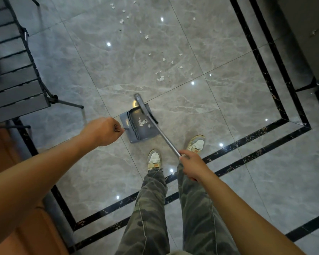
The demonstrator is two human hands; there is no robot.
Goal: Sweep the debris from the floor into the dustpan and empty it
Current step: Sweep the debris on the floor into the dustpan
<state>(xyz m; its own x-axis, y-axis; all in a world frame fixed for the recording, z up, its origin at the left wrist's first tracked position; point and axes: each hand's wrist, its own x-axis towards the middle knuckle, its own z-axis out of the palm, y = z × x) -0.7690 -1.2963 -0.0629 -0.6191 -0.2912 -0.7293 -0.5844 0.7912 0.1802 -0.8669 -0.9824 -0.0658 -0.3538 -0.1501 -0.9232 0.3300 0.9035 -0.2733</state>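
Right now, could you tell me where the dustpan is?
In the head view, the dustpan sits on the floor just ahead of the left shoe, its handle held by the left hand.

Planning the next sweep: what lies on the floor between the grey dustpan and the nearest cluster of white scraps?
Head view: bare glossy tile between the grey plastic dustpan and the white scraps, save one fleck.

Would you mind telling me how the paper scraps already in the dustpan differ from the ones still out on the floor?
The scraps in the dustpan lie bunched in one small cluster against its grey tray, while the scraps on the floor are strewn in a long loose trail across the tiles. The dustpan's lie right beside the broom head; the floor ones lie beyond it, farther from the person's shoes. Both are small, white, torn-looking bits.
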